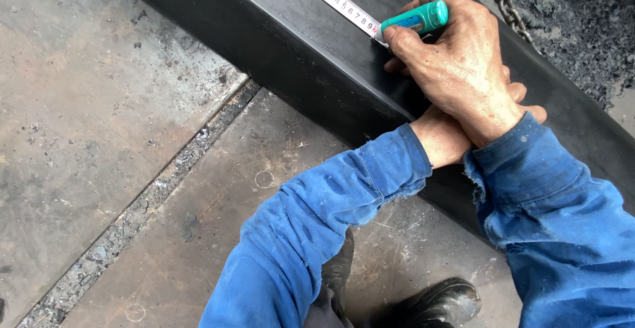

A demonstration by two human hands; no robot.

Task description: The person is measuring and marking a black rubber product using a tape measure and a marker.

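Observation:
My right hand [458,63] grips a teal marker pen [418,18] and presses its tip onto the top face of a long black steel beam [284,43]. The tip touches down just beside the end of a white tape measure blade [337,0] that lies along the beam. My left hand [444,136] rests on the beam beneath my right wrist and is mostly covered by it. Only its wrist and a few fingertips show, so its grip is hidden. Both arms wear blue sleeves.
The beam runs diagonally across grey steel floor plates, with a dirt-filled seam [145,202] between two plates. A metal chain [506,3] lies beyond the beam beside dark rubble [582,30]. My black shoes [443,301] are at the bottom edge.

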